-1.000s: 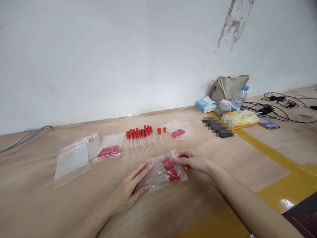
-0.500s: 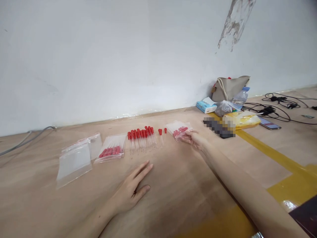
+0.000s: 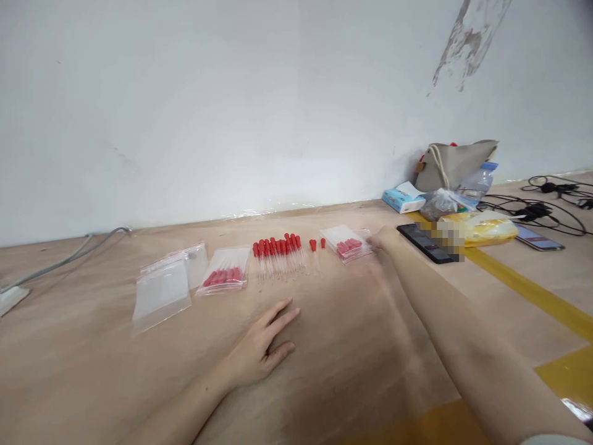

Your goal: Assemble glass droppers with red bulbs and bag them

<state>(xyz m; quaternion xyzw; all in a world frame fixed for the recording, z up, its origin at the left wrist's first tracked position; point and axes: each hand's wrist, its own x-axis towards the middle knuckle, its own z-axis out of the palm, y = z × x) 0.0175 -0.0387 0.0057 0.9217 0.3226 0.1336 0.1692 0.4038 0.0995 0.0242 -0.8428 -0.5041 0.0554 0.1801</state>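
Observation:
My left hand (image 3: pixel 259 349) lies on the brown-covered surface with its fingers spread, holding nothing. My right hand (image 3: pixel 385 238) is at the right edge of a clear zip bag (image 3: pixel 345 242) holding red-bulbed droppers; its fingers are blurred and partly hidden, so their grip does not show. Beyond my left hand, a row of glass droppers with red rubber bulbs (image 3: pixel 278 247) lies side by side. Two single droppers (image 3: pixel 313 246) lie just right of that row. To its left is another filled zip bag (image 3: pixel 223 275), and further left are flat clear zip bags (image 3: pixel 162 290).
At the right lie a black phone (image 3: pixel 419 241), a yellow packet (image 3: pixel 486 230), another phone (image 3: pixel 540 238) and black cables (image 3: pixel 535 211). A blue tissue pack (image 3: pixel 402 199) and a grey bag (image 3: pixel 456 164) stand near the wall. A grey cable (image 3: pixel 88 247) runs at the left.
My right hand has moved right and away from me, from the front of the filled bag to its right edge. My left hand keeps its pose. The camera view has shifted left.

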